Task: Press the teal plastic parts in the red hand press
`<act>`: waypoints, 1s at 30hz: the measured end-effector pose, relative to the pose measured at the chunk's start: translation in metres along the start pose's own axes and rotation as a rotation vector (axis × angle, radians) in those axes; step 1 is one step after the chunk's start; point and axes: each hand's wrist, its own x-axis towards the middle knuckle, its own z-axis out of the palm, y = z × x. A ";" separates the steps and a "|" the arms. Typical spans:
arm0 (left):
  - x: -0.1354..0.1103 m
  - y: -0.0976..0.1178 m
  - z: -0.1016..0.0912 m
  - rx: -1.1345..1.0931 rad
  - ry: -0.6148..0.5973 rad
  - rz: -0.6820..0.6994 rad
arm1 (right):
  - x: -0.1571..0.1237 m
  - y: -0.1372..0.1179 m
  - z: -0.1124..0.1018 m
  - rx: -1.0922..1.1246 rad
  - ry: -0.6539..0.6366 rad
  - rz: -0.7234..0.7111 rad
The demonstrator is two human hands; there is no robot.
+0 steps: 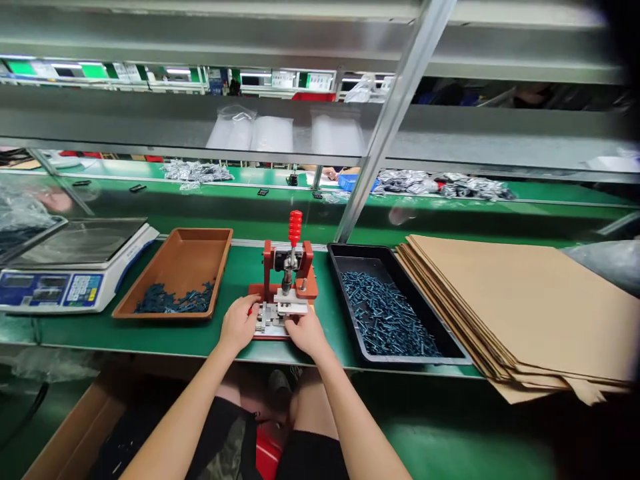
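Observation:
A toggle-clamp fixture (pixel 295 292) with a red upright handle (pixel 295 228) and a metal block stands before me on the green bench. My left hand (pixel 240 325) is closed against the left side of its metal slide, where a small red bit shows by the fingers. On the other side, my right hand (pixel 307 331) has its thumb bent at the block's front edge. Its fingertips are hidden, and anything small between them cannot be made out. A brown tray (pixel 203 250) of small dark flat parts is to the left. A black tray (pixel 357 253) of thin dark blue-black pieces lies to the right.
A digital scale (pixel 83 287) sits at the far left of the bench. Stacked brown cardboard sheets (pixel 530 300) lie at the right, beside the black tray. A slanted metal post (pixel 395 120) and a shelf with white plastic bags (pixel 273 133) rise behind the fixture.

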 end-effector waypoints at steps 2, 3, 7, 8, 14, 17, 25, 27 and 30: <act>0.004 -0.001 0.002 -0.235 0.078 -0.137 | 0.001 0.000 0.003 -0.014 0.010 0.025; 0.007 -0.001 0.002 -0.359 0.119 -0.205 | 0.002 0.000 0.005 -0.023 0.014 0.034; 0.012 0.000 0.003 -0.551 0.213 -0.303 | 0.007 0.001 0.006 -0.047 0.007 0.013; 0.009 0.001 0.003 -0.530 0.238 -0.299 | 0.008 0.000 0.004 -0.044 0.004 -0.011; -0.072 0.024 -0.008 -0.210 0.392 -0.168 | -0.020 -0.007 -0.004 -0.177 0.223 -0.097; -0.132 0.038 -0.011 -0.440 0.152 -0.353 | -0.066 -0.021 0.014 -0.184 0.247 -0.184; -0.230 -0.029 -0.052 -0.624 0.008 -0.878 | -0.142 -0.065 0.065 0.063 -0.454 -0.216; -0.244 -0.069 -0.090 -0.340 0.098 -0.899 | -0.125 -0.052 0.028 0.004 -0.332 -0.223; -0.255 -0.115 -0.149 0.200 -0.084 -0.982 | -0.089 -0.015 -0.057 -0.195 0.044 -0.200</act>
